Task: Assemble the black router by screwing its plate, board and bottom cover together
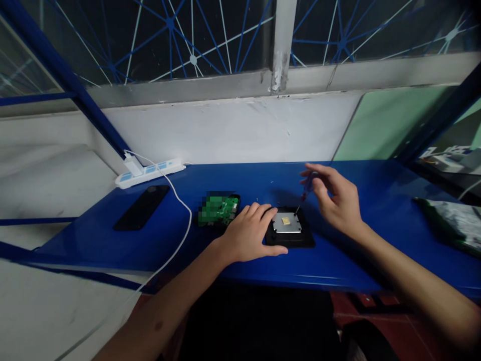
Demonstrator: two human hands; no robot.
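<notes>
A small screwdriver [308, 184] with a purplish, see-through handle is pinched in the fingers of my right hand [336, 198]. Its tip meets the upper right corner of a silver metal plate [280, 226], which has a pale yellow square pad [286, 220] in its middle. That plate sits in a flat black plastic casing [306, 238] on the blue table. My left hand [250, 230] lies with fingers spread over the casing's left side, thumb along its near edge. Just left of that hand is a green circuit board [221, 208] in a dark shell, partly blurred out.
A black phone [142, 208] lies on the blue table [361, 260] at the left. Behind it is a white power strip [150, 173] with a plugged-in charger, whose white cable [186, 208] runs down over the front edge. A silvery bag [454, 220] rests far right.
</notes>
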